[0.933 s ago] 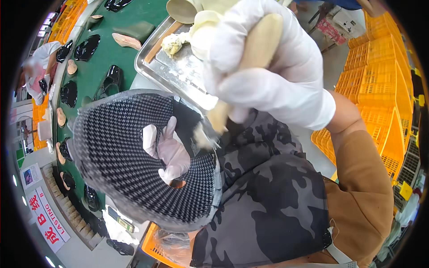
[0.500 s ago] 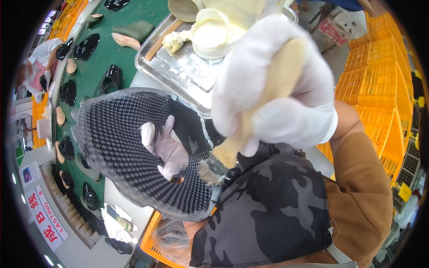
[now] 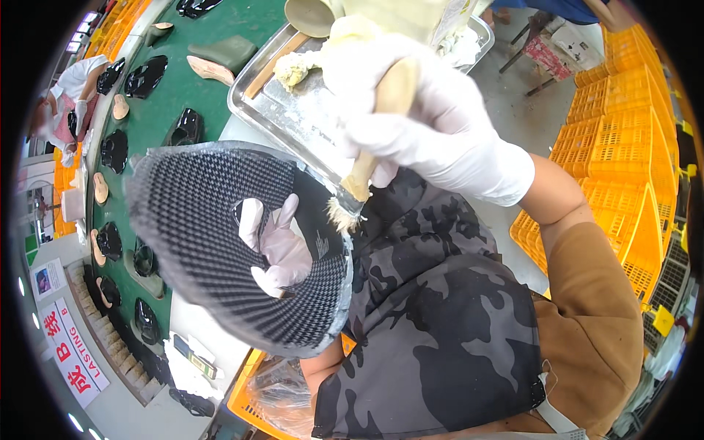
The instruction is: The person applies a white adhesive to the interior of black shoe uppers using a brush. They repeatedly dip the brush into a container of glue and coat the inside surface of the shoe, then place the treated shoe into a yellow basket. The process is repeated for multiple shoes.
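A black shoe upper (image 3: 198, 198) with a houndstooth lining and a pale edge is held up in front of me. My left hand (image 3: 282, 253), in a white glove, grips it from below, and its fingers show through the opening in the middle. My right hand (image 3: 455, 139), also white-gloved, is closed round the wooden handle of a brush (image 3: 359, 180). The brush points down, its pale bristles at the upper's right edge; whether they touch I cannot tell. Beyond my right hand lies a metal tray (image 3: 271, 121) with a creamy paste lump (image 3: 292, 71) on it.
A beige cup (image 3: 309, 16) stands at the tray's far end. On the green table (image 3: 172, 95) to the left lie several glossy black uppers and shoe lasts. Stacked orange crates (image 3: 601, 147) rise at the right. A person (image 3: 73, 95) works at the far left.
My right hand and the brush have moved left and lower, and the bristles have shifted farther from me along the upper's edge. The upper has tilted slightly in my left hand.
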Demonstrator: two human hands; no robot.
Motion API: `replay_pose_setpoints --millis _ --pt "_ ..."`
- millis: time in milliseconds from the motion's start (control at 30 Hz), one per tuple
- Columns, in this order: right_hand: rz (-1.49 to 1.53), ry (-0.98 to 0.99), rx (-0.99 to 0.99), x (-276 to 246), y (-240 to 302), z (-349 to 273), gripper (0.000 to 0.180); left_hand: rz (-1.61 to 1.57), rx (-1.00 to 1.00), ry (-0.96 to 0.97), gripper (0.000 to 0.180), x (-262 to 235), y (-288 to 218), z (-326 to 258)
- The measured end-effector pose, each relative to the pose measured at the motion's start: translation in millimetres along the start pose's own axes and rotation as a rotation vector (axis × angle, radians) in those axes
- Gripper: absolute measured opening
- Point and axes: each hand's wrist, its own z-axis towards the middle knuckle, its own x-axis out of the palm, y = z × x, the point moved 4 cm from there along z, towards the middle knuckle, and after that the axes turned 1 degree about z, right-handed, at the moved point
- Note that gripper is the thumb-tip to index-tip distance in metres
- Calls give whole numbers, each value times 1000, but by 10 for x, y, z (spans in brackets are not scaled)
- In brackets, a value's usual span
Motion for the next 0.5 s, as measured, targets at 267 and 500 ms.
replay_pose_setpoints --millis 267,500 --pt "-159 -153 -345 -219 -109 94 12 -8 65 -114 57 -84 85 -92" --pt "-19 -486 -346 -680 -301 117 15 -103 -68 -609 48 275 -194 -21"
